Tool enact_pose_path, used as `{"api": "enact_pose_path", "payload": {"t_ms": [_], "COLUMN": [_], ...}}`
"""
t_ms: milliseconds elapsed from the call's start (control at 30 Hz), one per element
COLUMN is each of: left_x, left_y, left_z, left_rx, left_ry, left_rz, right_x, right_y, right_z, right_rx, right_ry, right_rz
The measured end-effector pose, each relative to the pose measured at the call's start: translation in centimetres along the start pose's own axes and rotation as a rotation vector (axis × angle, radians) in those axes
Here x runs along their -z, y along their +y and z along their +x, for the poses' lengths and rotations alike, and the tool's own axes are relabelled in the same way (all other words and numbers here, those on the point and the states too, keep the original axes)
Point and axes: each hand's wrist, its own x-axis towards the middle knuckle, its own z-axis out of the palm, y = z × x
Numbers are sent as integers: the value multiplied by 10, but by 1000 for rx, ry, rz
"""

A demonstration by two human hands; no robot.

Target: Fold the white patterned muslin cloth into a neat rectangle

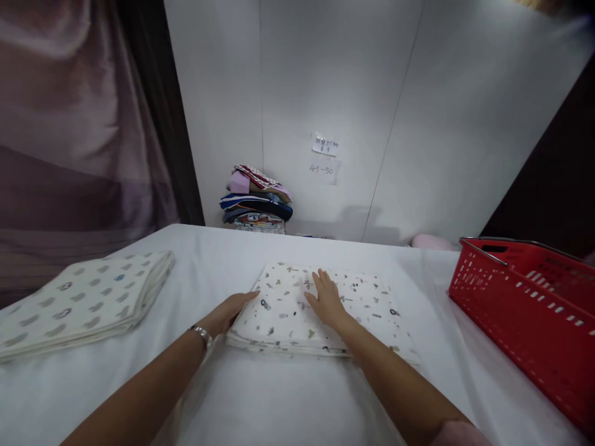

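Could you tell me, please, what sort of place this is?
Probably a textile workroom or storeroom, though I cannot be sure: a folded printed cloth lies on a white-covered table, and a pile of fabrics stands behind it.

Not gonna lie, the folded cloth (288,306) mid-table was cute: white with tiny grey, tan and black prints. The left-edge cloth (88,297) had grey blobs on cream; the right-edge basket (525,316) was bright red.

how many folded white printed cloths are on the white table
2: the grey-patterned cloth on the left, and the small-print cloth in the middle, with the right hand on top and the left hand at its edge. Others could be hidden among the layers.
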Motion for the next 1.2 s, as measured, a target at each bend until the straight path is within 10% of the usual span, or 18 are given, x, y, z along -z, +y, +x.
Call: {"api": "enact_pose_path", "payload": {"t_ms": [233,400,567,733,967,1200], "left_x": [8,-7,-67,-173,-311,-305], "left_y": [3,46,118,157,97,62], "left_z": [9,9,-6,-9,-10,-1], "left_rx": [69,-95,-346,-607,-551,-488], "left_ry": [-142,-168,-169,-218,-259,-406], "left_rz": [-101,46,368,663,690,567], "right_x": [-34,-31,-4,49,76,65], "right_y": [26,27,25,56,135,143], "right_z": [6,9,8,-18,-82,-91], "right_rx": [2,-63,-141,-227,-465,-494], "right_ry": [-116,-66,24,126,124,40], "right_rz": [-111,238,473,978,1105,1195]}}
